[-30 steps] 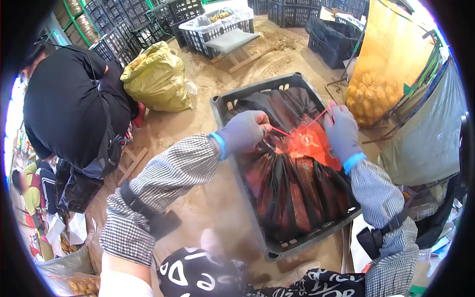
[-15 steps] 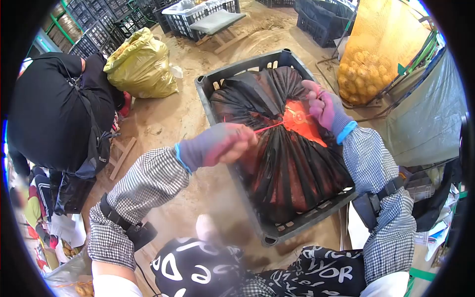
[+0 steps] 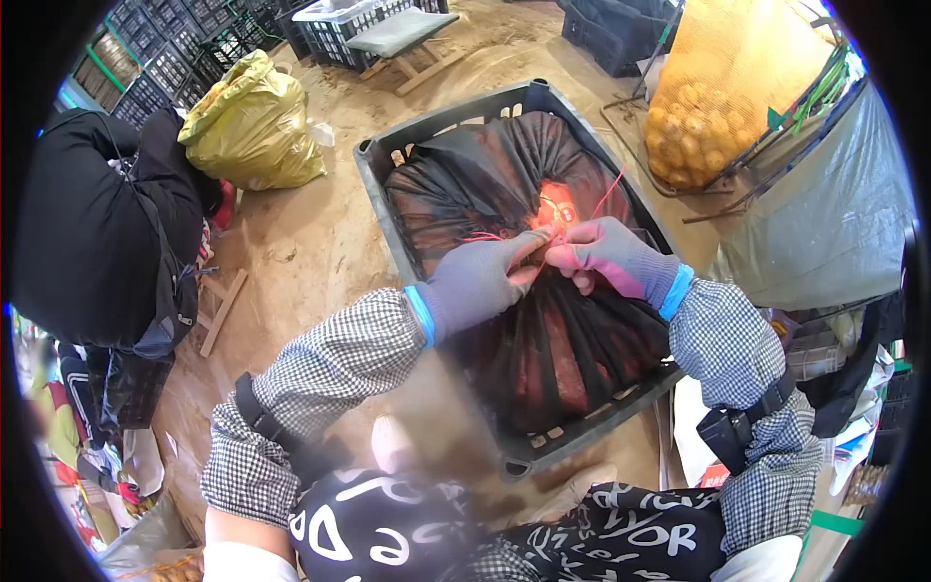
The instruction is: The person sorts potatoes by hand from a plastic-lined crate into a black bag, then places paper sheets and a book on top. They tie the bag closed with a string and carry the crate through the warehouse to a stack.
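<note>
A black mesh bag, gathered tight at its middle, fills a black plastic crate in front of me; reddish contents show through it. An orange-red label lies at the gathered part. My left hand, in a grey and pink glove, pinches a red string at the gather. Close against it, my right hand, gloved alike, also has thumb and fingers closed on the string. One loose end of the red string sticks up to the right, another lies left of the label. The knot itself is hidden by my fingers.
At the left a person in dark clothes bends beside a yellow-green sack. An orange net bag of round produce stands at the right near a grey sheet. A low stool and several crates are behind.
My hands have come together over the gather; before, they were apart, pulling the red string taut. The label is now partly covered by my fingers, and the view has shifted slightly.
</note>
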{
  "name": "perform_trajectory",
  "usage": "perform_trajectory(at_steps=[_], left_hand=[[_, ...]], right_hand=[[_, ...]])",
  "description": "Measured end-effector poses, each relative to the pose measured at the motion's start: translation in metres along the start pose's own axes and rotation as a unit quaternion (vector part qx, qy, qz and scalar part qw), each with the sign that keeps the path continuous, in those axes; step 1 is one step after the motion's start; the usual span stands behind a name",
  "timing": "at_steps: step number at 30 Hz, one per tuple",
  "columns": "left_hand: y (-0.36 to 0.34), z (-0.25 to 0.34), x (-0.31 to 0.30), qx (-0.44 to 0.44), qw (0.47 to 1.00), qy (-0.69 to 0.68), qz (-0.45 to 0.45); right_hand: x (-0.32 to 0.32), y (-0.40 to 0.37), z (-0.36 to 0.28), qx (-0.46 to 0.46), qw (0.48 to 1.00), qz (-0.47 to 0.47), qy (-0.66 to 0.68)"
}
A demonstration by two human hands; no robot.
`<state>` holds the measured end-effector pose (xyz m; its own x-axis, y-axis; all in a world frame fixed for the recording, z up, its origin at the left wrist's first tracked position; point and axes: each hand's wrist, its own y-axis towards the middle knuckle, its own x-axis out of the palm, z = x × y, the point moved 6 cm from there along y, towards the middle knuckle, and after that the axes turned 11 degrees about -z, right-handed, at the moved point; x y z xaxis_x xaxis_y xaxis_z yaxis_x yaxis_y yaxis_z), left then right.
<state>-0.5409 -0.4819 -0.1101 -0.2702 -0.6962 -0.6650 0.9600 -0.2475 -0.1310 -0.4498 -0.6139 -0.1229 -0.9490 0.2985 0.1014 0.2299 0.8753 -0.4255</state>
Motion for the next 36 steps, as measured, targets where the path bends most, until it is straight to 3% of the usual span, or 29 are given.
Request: perform_trajectory(at_steps=[3, 6, 9, 10, 13, 16, 19, 20, 21, 25, 27, 30, 33, 36], left_hand=[[-0.003, 0.001, 0.000, -0.019, 0.998, 0.037, -0.042], [-0.002, -0.005, -0.010, 0.055, 0.994, -0.064, -0.063], [0.002, -0.012, -0.010, 0.136, 0.986, -0.087, -0.028], [0.001, -0.016, -0.008, 0.144, 0.980, -0.138, -0.018], [0.004, -0.008, -0.014, 0.176, 0.976, -0.122, -0.028], [0.009, -0.016, -0.007, 0.177, 0.955, -0.236, -0.028], [0.008, -0.015, -0.005, -0.044, 0.935, -0.328, -0.129], [0.010, -0.008, -0.008, -0.030, 0.941, -0.305, -0.143], [0.020, -0.006, -0.008, 0.129, 0.955, -0.246, -0.102], [0.025, 0.001, -0.008, 0.143, 0.987, -0.038, -0.055], [0.021, 0.010, -0.015, 0.148, 0.987, 0.058, -0.020], [0.015, -0.001, -0.015, 0.069, 0.996, 0.055, -0.006], [0.002, -0.020, -0.022, 0.003, 0.993, 0.113, 0.021], [-0.009, -0.045, -0.034, -0.055, 0.978, 0.189, 0.066]], right_hand=[[0.000, 0.004, 0.005, 0.018, 0.999, -0.043, 0.012], [0.002, 0.007, 0.006, 0.038, 0.997, -0.070, -0.011], [0.005, 0.008, 0.000, 0.064, 0.993, -0.094, -0.036], [0.004, 0.009, 0.000, 0.068, 0.991, -0.110, -0.038], [0.004, 0.012, 0.000, 0.087, 0.986, -0.123, -0.072], [0.007, 0.012, -0.006, 0.101, 0.982, -0.134, -0.088], [0.007, 0.015, -0.009, 0.100, 0.974, -0.144, -0.144], [0.005, 0.014, -0.007, 0.103, 0.969, -0.145, -0.172], [0.005, 0.014, -0.006, 0.095, 0.968, -0.153, -0.173], [0.009, 0.014, -0.004, 0.015, 0.960, -0.189, -0.206], [0.007, 0.016, 0.008, -0.023, 0.976, -0.171, -0.131], [0.007, 0.003, 0.010, 0.020, 0.996, -0.059, -0.070], [-0.006, -0.014, 0.008, -0.062, 0.991, 0.055, -0.108], [-0.034, -0.035, 0.011, -0.108, 0.887, 0.189, -0.406]])
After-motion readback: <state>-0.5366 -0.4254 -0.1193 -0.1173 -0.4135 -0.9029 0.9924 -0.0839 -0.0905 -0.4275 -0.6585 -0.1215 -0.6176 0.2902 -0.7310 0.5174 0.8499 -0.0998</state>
